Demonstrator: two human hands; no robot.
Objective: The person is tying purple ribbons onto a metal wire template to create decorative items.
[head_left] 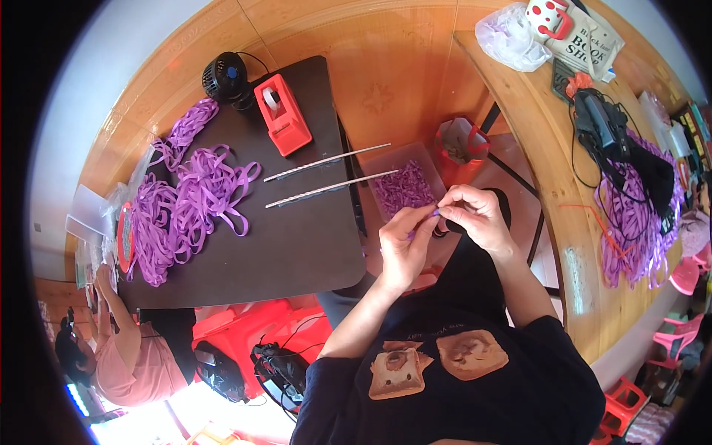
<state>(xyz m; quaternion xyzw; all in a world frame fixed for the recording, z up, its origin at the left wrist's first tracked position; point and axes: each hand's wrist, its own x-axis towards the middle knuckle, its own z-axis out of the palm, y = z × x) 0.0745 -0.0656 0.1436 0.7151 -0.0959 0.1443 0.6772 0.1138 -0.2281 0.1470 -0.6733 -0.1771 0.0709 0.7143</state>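
- Floor (pixel 386 81): warm orange wood-look tiles with a pale inlaid border, glossy.
- Wall (pixel 111 67): plain pale grey-white along the upper left.
- Dark square table (pixel 297 245) at centre-left.
- Curved wooden counter (pixel 534 141) on the right, cluttered.
- Red plastic stools (pixel 623 400) and pink chair (pixel 690 326) at lower right.
- Bright daylight glare on the floor at lower left.

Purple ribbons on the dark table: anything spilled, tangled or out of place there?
The purple ribbons lie in a loose tangled heap, some trailing to the dark table edge at left. The two rods lie parallel; nothing looks damaged.
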